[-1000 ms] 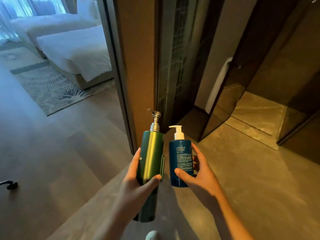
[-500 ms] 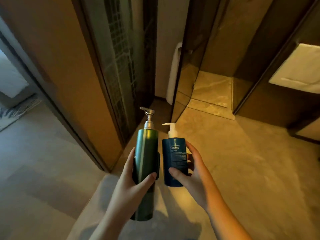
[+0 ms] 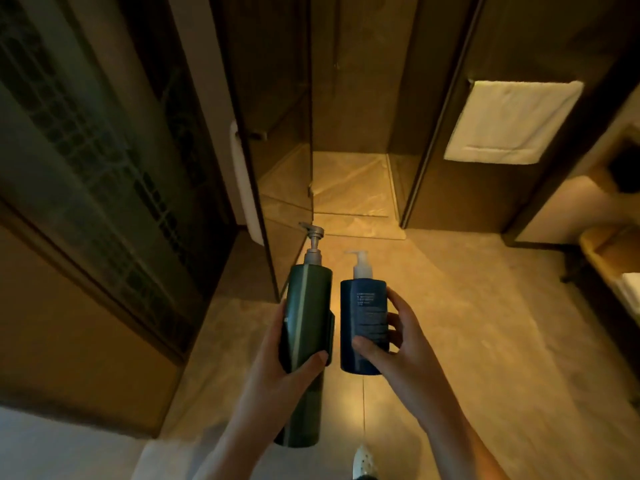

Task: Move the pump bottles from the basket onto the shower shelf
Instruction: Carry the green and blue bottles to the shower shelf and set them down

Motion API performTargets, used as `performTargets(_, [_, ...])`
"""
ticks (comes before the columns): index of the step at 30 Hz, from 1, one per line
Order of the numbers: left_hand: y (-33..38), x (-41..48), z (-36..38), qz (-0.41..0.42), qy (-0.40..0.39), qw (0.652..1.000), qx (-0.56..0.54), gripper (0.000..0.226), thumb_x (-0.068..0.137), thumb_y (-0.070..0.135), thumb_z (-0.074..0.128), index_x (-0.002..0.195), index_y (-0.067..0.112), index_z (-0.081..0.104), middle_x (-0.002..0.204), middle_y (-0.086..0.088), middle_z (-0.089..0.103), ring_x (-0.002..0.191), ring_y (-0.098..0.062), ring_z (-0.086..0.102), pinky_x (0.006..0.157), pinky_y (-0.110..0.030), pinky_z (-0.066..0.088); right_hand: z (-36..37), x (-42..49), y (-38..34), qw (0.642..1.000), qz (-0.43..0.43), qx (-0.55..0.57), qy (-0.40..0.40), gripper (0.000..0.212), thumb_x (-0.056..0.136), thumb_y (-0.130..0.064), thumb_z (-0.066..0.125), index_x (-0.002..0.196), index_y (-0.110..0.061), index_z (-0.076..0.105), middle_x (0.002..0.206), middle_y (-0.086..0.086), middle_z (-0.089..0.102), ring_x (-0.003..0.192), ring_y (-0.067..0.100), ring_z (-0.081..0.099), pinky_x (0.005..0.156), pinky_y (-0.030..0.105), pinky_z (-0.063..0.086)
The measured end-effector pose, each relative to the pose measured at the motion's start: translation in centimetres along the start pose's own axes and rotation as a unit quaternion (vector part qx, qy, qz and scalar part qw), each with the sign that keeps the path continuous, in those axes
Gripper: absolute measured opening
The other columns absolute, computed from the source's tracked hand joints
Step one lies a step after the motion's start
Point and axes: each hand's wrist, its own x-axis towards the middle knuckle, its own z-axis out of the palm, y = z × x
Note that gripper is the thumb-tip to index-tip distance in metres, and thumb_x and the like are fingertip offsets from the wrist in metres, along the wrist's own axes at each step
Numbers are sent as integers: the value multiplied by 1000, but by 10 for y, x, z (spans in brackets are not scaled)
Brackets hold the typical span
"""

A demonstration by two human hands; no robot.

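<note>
My left hand [image 3: 277, 372] grips a tall green pump bottle [image 3: 306, 327] with a grey pump head, held upright at the middle of the view. Beside it on the right, my right hand [image 3: 394, 351] holds a shorter dark blue pump bottle [image 3: 363, 320] with a white pump. The two bottles stand side by side and nearly touch. Straight ahead lies the glass shower stall [image 3: 346, 181] with its pale stone floor. No shower shelf and no basket show in this view.
A glass shower door [image 3: 277, 188] stands open on the left of the stall, with a white towel [image 3: 244, 188] on its handle. Another white towel [image 3: 509, 123] hangs on the right wall. A wooden bench [image 3: 609, 258] stands at the right edge. A patterned sliding door [image 3: 97, 161] runs along the left.
The view has swung right and moved forward from the bedroom doorway into the bathroom; the shower stall is now centred ahead. Both hands keep the same hold on the bottles.
</note>
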Motion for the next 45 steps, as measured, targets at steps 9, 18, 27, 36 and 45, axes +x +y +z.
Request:
performTargets(9, [44,107,101,69,-21,994,86,83,75,37,73,116,78,13,100,54,40,93,26,44,58,-10,43,-118,102,4,997,-18,22,75,73,73,-41,75,109,-78,23,96,-49,48,91,-27,47,54,-1,42])
performTargets(18, [50,178,145,47,-45,994,88,83,77,29,72,115,77,16,109,39,42,94,23,46,61,1,41,-160,166,23,996,14,29,87,73,75,-34,75,106,-76,25,106,-33,48,91,-18,53,53,6,47])
performTargets(27, [51,305,163,27,-62,996,64,82,76,33,73,131,64,20,121,28,48,99,14,52,68,-4,44,-177,280,20,995,20,-4,101,72,74,-39,74,109,-76,23,110,-34,47,95,-13,53,56,6,47])
performTargets(36, [79,475,151,14,-50,998,27,81,78,29,71,135,58,21,125,22,50,104,2,55,82,-24,47,-171,458,-20,997,9,-25,71,75,72,-40,76,118,-71,25,113,-31,48,99,-7,55,57,6,47])
performTargets(45, [103,592,164,10,-82,996,33,78,79,30,72,132,63,24,121,20,56,102,1,59,85,-31,51,-181,564,-16,996,9,-8,92,73,72,-40,76,115,-73,28,110,-32,50,97,-21,50,60,5,47])
